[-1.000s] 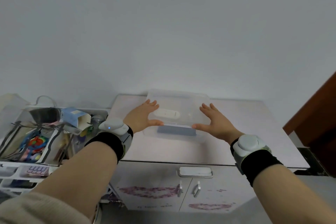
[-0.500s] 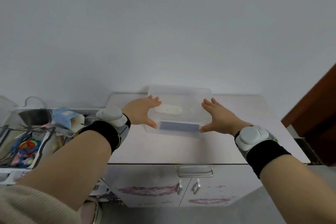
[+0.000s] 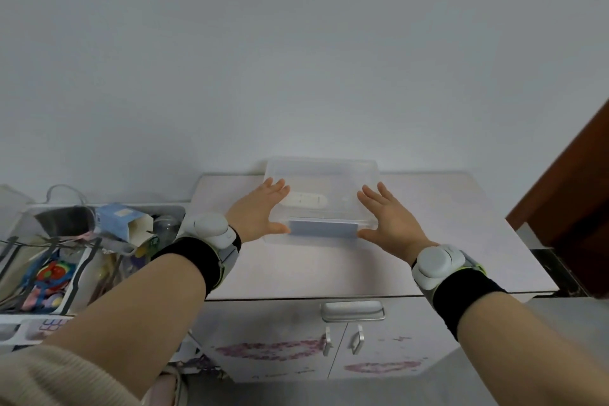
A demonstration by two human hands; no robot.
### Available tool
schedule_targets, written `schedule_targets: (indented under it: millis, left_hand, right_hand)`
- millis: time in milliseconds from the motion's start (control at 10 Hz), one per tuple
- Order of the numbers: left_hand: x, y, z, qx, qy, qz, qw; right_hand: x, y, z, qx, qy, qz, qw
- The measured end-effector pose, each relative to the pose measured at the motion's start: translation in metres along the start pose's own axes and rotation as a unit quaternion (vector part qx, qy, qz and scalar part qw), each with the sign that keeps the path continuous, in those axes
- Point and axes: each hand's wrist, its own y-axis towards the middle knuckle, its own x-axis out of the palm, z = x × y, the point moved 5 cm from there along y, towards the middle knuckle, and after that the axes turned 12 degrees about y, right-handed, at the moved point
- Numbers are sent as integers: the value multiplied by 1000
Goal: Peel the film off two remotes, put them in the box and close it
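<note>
A clear plastic box [image 3: 321,171] with its lid on stands on the white cabinet top [image 3: 428,224], near the wall. Through the lid I see a white remote [image 3: 308,199] lying flat inside. A grey-blue label [image 3: 323,228] shows on the box's front wall. My left hand [image 3: 258,212] lies flat against the box's left side, fingers spread on the lid, thumb at the front corner. On the right side my right hand [image 3: 387,219] does the same. A second remote cannot be made out.
A white cart [image 3: 49,260] full of clutter, with a blue carton [image 3: 123,221] and coloured toys, stands left of the cabinet. A brown door [image 3: 576,191] is at the right. The cabinet front has two door handles [image 3: 342,339] below the edge.
The view has tilted slightly. Both hands stay on the box's sides, with the left thumb now lower at the front corner. The box has not visibly shifted on the cabinet.
</note>
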Motion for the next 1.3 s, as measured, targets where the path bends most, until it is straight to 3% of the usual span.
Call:
schedule_targets:
  millis: [100, 200, 500, 1000, 1200, 1300]
  left_hand:
    - [9, -7, -1, -33, -92, 15, 995]
    - [8, -7, -2, -56, -81, 45, 994]
    - [-2, 23, 11, -72, -41, 18, 996]
    - [-10, 63, 5, -80, 44, 41, 995]
    - [-15, 62, 1, -75, 26, 1, 997]
    - [-24, 63, -4, -78, -13, -6, 997]
  right_hand:
    - [2, -5, 2, 24, 34, -5, 999]
    - [-7, 0, 5, 28, 19, -7, 999]
    - [-27, 24, 18, 59, -5, -25, 998]
    - [-35, 68, 22, 90, -51, -21, 994]
    - [-40, 66, 18, 105, -24, -58, 992]
    - [-55, 71, 12, 89, -1, -31, 996]
